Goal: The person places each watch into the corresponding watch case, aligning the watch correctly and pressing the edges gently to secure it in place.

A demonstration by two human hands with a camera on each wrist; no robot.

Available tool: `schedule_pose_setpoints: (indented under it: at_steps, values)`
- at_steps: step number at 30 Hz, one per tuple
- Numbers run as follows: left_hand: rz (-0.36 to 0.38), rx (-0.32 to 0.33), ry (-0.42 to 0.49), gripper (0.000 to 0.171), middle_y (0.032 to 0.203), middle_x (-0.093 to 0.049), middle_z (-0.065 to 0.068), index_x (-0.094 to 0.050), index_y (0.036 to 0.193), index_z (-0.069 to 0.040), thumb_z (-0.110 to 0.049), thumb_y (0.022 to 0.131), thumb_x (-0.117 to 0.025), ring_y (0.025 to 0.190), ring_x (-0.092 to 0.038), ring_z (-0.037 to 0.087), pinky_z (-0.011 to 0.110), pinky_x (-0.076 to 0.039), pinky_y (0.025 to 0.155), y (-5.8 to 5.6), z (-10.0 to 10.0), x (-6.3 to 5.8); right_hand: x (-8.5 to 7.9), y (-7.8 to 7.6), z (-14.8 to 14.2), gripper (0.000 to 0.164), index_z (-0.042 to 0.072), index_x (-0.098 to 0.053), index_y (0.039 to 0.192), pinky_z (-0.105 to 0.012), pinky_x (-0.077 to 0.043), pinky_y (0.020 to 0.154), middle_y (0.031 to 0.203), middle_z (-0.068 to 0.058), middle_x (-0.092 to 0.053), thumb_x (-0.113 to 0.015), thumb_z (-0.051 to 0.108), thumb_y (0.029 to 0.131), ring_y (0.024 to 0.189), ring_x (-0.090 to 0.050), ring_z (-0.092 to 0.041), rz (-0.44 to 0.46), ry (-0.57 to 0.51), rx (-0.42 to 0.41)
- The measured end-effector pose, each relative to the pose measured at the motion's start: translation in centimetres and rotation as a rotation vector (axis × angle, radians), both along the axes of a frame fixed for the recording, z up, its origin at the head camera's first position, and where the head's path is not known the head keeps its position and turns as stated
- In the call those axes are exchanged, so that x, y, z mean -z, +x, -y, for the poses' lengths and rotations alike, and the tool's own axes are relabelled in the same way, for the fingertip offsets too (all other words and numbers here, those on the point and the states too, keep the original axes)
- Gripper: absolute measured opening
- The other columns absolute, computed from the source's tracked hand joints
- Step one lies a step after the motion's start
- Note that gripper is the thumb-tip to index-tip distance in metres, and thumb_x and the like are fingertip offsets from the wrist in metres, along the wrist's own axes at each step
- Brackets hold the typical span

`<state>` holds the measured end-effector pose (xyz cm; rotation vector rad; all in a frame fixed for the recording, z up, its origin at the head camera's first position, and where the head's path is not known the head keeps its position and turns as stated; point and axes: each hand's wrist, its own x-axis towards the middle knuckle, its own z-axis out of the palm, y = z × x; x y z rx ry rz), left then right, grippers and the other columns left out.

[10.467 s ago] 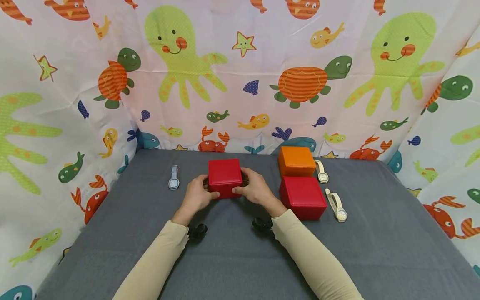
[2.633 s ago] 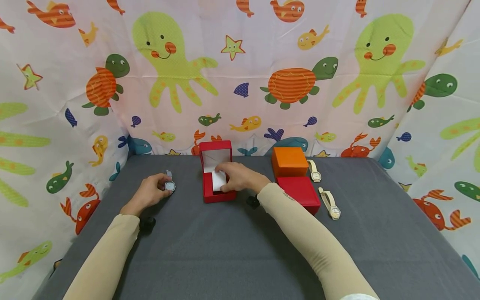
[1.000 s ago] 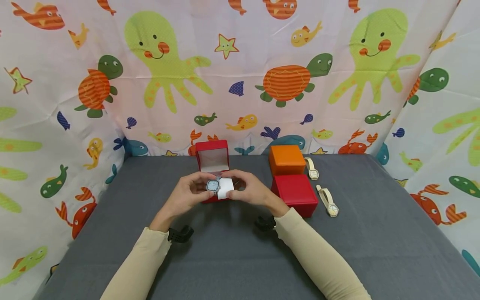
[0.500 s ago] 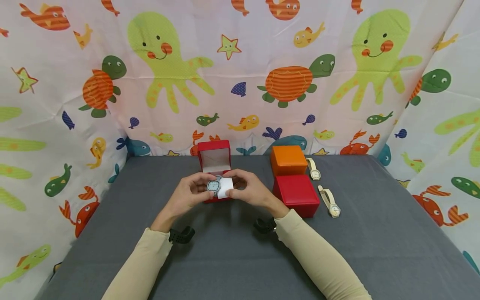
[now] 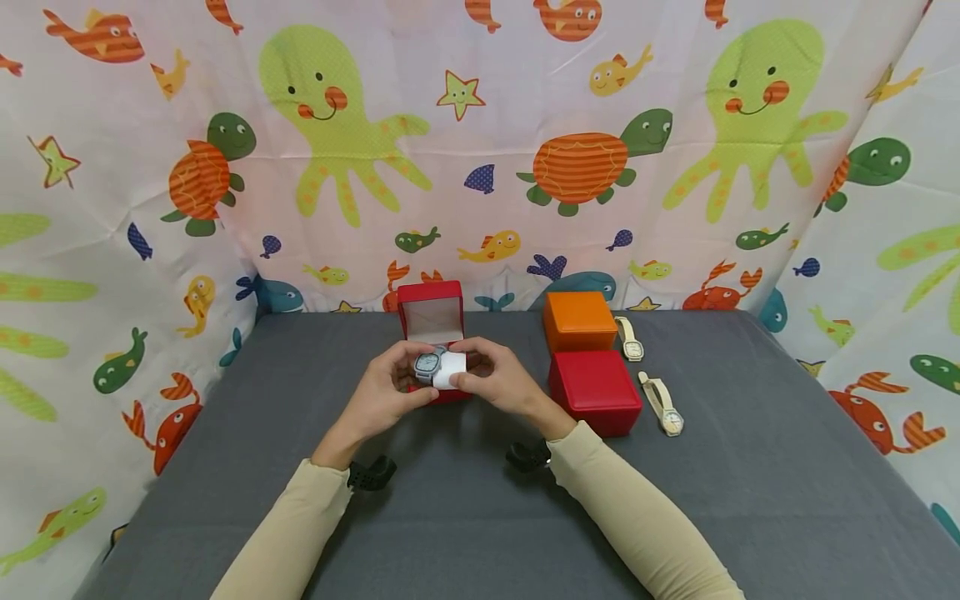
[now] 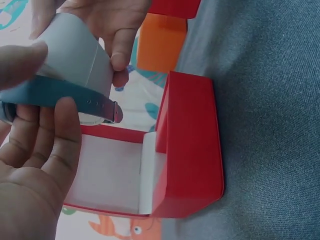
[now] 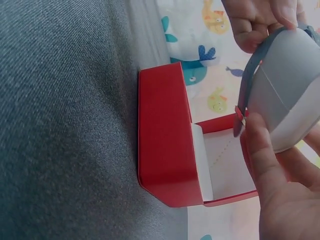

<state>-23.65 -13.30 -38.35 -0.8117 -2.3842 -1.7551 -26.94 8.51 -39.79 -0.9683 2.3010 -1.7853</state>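
In the head view my left hand [image 5: 378, 396] holds a blue-strapped wristwatch [image 5: 427, 363] against one end of a white watch cushion [image 5: 452, 369]. My right hand [image 5: 502, 379] grips the cushion's other end. Both wrist views show the blue strap [image 6: 75, 95] lying along the cushion's edge, its buckle end [image 7: 240, 117] hanging loose. My left fingers [image 6: 65, 130] press on the strap; a right fingertip touches the cushion close to the buckle. Behind and below the hands stands a red watch box [image 5: 431, 312], lid raised, white lining showing.
To the right a closed red box [image 5: 596, 392] stands before an orange box [image 5: 579, 322]. Beside them lie two cream-strapped watches, a farther one [image 5: 632, 340] and a nearer one [image 5: 663, 406]. A sea-animal curtain [image 5: 480, 150] surrounds the grey table [image 5: 450, 525].
The red box, earlier closed between both hands, is open. My right hand lifted out the cushion; my left took the blue watch from the table's left and brought it to the cushion.
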Motion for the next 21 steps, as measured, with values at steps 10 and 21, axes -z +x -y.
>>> schedule_pose_setpoints:
  at_steps: [10,21]
  values:
    - [-0.048,-0.044,-0.084,0.050,0.099,-0.067,0.005,-0.057,0.124,-0.012,-0.004,0.079,-0.077,0.079,-0.058,0.022,0.033,-0.053,0.071,-0.9,0.1,1.9,2.0,-1.7,-1.0,0.044,0.010,-0.057,0.122,-0.044,-0.053,0.085,0.113,-0.007,-0.059,-0.073,0.014,0.082,0.094,-0.060,-0.031,0.022,0.034,-0.104]
    - [-0.091,-0.091,-0.097,0.048,0.095,-0.068,0.000,-0.059,0.122,-0.015,-0.002,0.078,-0.076,0.077,-0.058,0.021,0.036,-0.053,0.069,-0.9,0.0,1.8,1.7,-1.4,-0.7,0.042,0.011,-0.057,0.121,-0.039,-0.054,0.084,0.111,-0.006,-0.059,-0.073,0.017,0.082,0.094,-0.060,-0.029,-0.036,0.059,-0.029]
